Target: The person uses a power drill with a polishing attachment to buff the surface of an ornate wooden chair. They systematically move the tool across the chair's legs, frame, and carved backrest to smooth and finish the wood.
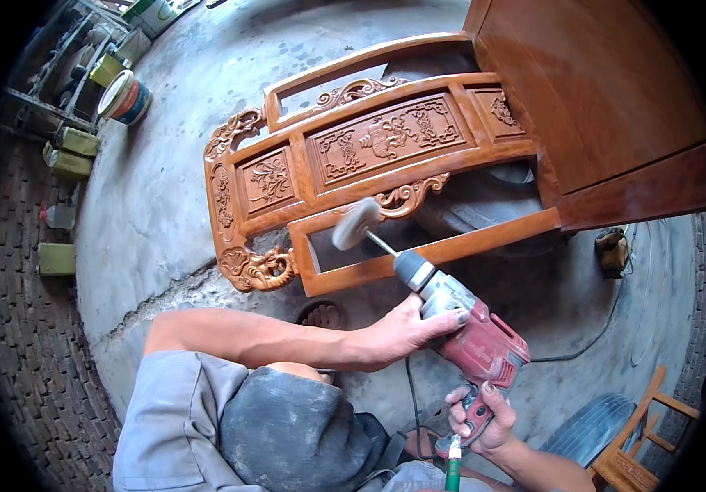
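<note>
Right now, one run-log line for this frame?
left hand: steadies red drill body | right hand: grips handle | buffing wheel: at carved wooden frame

Drill [468, 332] before the carved frame [369, 164] on the floor [164, 205], buffing wheel [356, 223] on its rail, cans [70, 152] far left

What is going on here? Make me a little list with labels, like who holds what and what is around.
Left hand: rests on the front body of the red power drill.
Right hand: grips the drill's handle.
Drill tip: a round pale buffing wheel, close to the lower rail of the frame; contact cannot be told.
Workpiece: a carved orange-brown wooden furniture frame lying over the concrete floor.
Around: paint cans at upper left, a wooden chair at lower right.
</note>
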